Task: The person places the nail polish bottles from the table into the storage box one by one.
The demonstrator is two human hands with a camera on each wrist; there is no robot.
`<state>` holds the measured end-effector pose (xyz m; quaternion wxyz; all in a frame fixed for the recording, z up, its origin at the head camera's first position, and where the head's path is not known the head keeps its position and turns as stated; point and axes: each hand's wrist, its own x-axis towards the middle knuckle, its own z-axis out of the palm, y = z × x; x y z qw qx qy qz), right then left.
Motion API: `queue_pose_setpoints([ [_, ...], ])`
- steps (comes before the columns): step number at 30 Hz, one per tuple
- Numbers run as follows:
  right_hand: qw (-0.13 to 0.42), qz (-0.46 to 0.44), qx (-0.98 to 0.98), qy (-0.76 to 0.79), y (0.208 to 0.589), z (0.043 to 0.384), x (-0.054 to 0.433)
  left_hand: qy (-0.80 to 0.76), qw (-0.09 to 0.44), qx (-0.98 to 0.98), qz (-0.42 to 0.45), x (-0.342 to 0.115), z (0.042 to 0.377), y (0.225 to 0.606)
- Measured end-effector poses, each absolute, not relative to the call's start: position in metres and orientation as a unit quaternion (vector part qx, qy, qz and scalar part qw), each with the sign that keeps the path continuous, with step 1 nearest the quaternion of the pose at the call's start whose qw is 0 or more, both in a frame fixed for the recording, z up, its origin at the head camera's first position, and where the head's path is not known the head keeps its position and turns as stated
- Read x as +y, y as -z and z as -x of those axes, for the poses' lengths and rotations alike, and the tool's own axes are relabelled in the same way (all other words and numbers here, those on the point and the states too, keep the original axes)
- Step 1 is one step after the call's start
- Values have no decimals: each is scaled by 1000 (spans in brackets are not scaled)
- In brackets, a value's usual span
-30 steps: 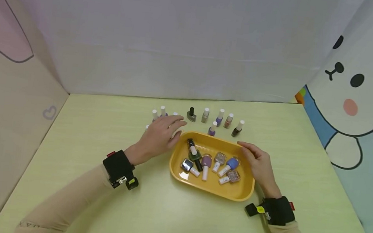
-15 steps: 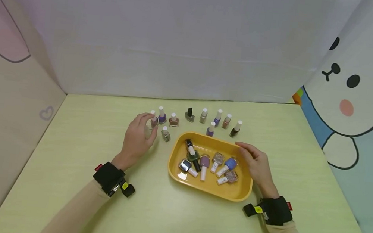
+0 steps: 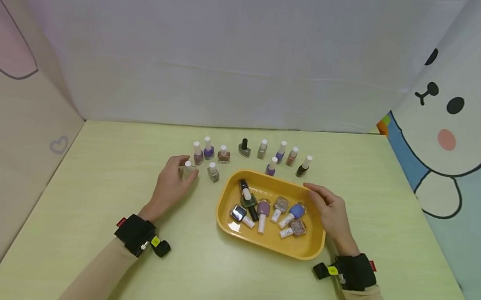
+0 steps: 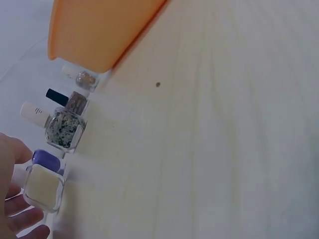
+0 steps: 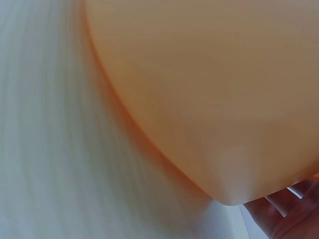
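Observation:
My left hand (image 3: 171, 185) reaches round a nail polish bottle with pale, cream-coloured polish (image 4: 43, 188), thumb on one side and fingers on the other. The thumb stands apart from the bottle in the left wrist view. A glitter nail polish bottle (image 3: 213, 172) stands just right of this hand, and a mauve one (image 3: 198, 156) just beyond it. My right hand (image 3: 333, 217) holds the rim of a yellow tray (image 3: 253, 240) at its right end, thumb on the inner side. Several nail polish bottles lie in the tray, among them a blue one (image 3: 297, 210) and a purple one (image 3: 264, 208).
Behind the tray, several more nail polish bottles stand upright, including a black-capped one (image 3: 244, 148) and a dark one (image 3: 303, 166). A white cloth wall (image 3: 249, 64) rises at the table's back edge. Printed panels flank the table (image 3: 88, 193) on both sides.
My left hand has moved left from beside the tray, past the mauve bottle, then nearer to me, round the pale bottle. The right hand stays on the tray's rim.

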<state>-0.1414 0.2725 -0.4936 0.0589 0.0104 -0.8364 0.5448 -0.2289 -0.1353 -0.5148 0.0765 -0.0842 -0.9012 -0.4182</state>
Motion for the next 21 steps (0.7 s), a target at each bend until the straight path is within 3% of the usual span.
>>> queue_pose_setpoints([
  [7,62,-14,-834,-548,494,142,273,487,44,-870,67,-140,231,521],
  [21,66,-17,-833,-550,496,142,274,519,33,-852,55,-141,230,524],
])
